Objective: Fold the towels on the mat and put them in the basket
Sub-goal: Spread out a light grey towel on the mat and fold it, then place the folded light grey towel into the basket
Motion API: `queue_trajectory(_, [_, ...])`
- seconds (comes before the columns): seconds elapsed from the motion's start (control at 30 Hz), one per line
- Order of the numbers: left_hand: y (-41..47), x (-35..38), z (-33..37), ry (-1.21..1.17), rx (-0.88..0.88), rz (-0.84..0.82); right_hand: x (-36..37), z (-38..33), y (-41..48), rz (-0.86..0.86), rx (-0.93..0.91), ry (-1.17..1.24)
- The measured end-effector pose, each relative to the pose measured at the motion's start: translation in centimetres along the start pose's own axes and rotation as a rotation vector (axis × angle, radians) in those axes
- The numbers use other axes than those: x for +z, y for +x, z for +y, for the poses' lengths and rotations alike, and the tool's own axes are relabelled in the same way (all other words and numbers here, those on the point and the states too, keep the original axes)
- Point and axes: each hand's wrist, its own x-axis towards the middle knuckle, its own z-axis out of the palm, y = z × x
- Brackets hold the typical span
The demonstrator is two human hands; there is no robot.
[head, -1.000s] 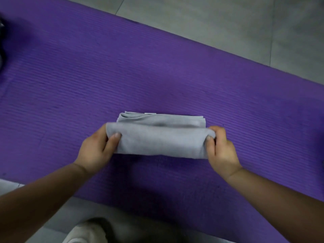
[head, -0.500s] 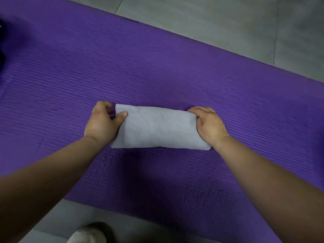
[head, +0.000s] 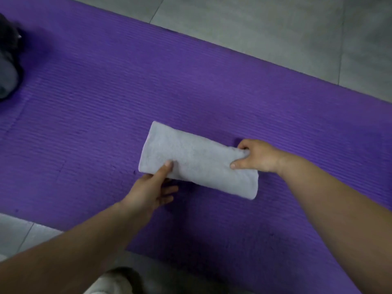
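A grey towel (head: 197,160), folded into a narrow oblong, lies slanted on the purple mat (head: 95,98), its right end nearer to me. My right hand (head: 256,155) grips the towel's right far corner, thumb on top and fingers curled behind it. My left hand (head: 152,187) pinches the near long edge close to the left end: the thumb lies on top, and two straight fingers show below the edge. A dark round object (head: 8,66) with something grey in it sits at the left border, too blurred to tell if it is the basket.
Grey floor tiles (head: 254,24) run beyond the mat's far edge and along its near edge at the lower left. A light shoe (head: 110,281) shows at the bottom. Bare mat stretches left and right of the towel.
The fold was laid over and closed. My left hand left the towel's left end and took the near edge. The towel has turned, its right end nearer to me.
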Motion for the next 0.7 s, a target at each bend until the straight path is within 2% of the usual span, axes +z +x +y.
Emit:
queue_trajectory(0.1, [1.2, 0.8, 1.8, -0.036, 0.068, 0.068, 1.2, 0.4, -0.4, -0.057, -0.009, 0.025])
queue_trajectory(0.2, [2.1, 1.2, 2.3, -0.044, 0.135, 0.115, 2.0, 0.8, -0.8, -0.068, -0.024, 0.180])
queue_trajectory(0.33, [2.6, 1.6, 3.0, -0.120, 0.200, 0.034, 2.7, 1.8, -1.0, -0.082, -0.035, 0.356])
queue_trajectory(0.43, [1.7, 2.1, 3.7, -0.140, 0.175, 0.021, 3.1, 1.8, -2.9, -0.116, -0.015, 0.598])
queue_trajectory(0.57, [-2.8, 4.6, 3.9, -0.189, 0.065, 0.088, 3.8, 2.6, -9.2, -0.173, 0.007, 0.864])
queue_trajectory(0.7, [-11.1, 7.4, 5.0, -0.002, 0.092, 0.114, 2.9, 3.2, -18.5, -0.191, 0.138, 1.106])
